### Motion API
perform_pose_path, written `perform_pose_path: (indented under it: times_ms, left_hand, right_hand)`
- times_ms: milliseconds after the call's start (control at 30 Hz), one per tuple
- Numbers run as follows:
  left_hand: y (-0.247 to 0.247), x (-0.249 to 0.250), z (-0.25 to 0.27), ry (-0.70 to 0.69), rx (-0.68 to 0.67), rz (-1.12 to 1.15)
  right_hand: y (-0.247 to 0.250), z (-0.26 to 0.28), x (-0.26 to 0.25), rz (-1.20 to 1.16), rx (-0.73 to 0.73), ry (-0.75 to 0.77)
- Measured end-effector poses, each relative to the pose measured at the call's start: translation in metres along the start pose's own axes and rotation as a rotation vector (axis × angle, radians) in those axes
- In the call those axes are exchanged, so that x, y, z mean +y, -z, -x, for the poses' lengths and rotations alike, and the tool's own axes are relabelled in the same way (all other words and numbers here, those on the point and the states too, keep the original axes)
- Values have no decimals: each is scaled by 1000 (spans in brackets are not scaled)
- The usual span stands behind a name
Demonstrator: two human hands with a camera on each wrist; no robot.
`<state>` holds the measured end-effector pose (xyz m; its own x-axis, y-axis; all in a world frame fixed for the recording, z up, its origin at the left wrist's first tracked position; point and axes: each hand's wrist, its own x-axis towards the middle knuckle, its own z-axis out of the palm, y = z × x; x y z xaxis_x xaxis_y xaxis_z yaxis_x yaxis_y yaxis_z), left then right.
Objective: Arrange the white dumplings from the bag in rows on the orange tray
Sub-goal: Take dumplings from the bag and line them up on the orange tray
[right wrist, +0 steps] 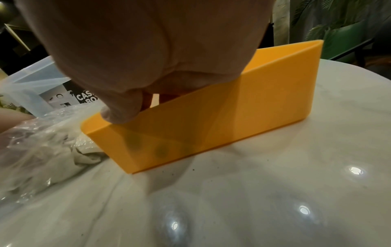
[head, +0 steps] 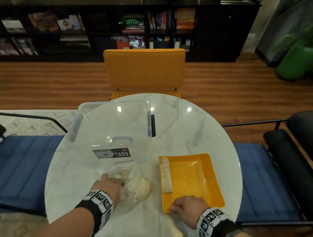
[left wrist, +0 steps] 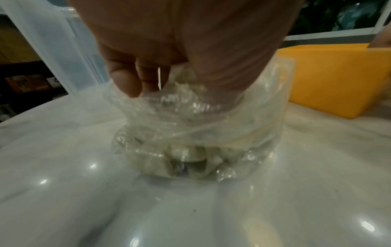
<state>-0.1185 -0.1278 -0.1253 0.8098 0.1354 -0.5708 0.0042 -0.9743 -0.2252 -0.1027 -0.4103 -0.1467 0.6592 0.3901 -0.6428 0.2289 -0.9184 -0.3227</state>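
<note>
A clear plastic bag (head: 134, 178) of white dumplings (head: 144, 187) lies on the table, left of the orange tray (head: 194, 176). My left hand (head: 118, 182) reaches into the bag's mouth (left wrist: 201, 133). Its fingers (left wrist: 125, 83) curl down behind the plastic, and what they hold is hidden. A row of several dumplings (head: 166, 175) lines the tray's left wall. My right hand (head: 173, 206) grips the tray's near rim at the left corner, thumb (right wrist: 118, 115) outside the wall (right wrist: 243, 113) and fingers inside.
An empty clear storage box (head: 112, 130) with a dark label stands just behind the bag. The round marble table (head: 191, 130) drops off close to the tray's right side. An orange chair (head: 144, 69) stands at the far edge, with blue benches (head: 21, 167) on either side.
</note>
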Motion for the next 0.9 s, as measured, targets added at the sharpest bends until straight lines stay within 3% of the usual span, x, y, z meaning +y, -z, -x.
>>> perform_pose_path:
  times_ms: [267,400,500,567,733,900]
  left_hand:
    - [0,-10,-1,15,152,312]
    - [8,-16,3,130,271,815]
    - [12,-17,6,193,256,1463]
    - [20,-13,12,226,236,1735]
    - [42,13,29,101,77,2012]
    - [54,42,33,-60,-38,1964]
  right_hand:
    - [2,4,-2,5,8,-4]
    - [4,4,-3,-15,-4,1]
    - [6,4,-4,-31,-19,2]
    - [8,5,-4,-50,-27,2]
    - [12,8,-3,-99,-12,19]
    - [31,11,-5,-256,105,68]
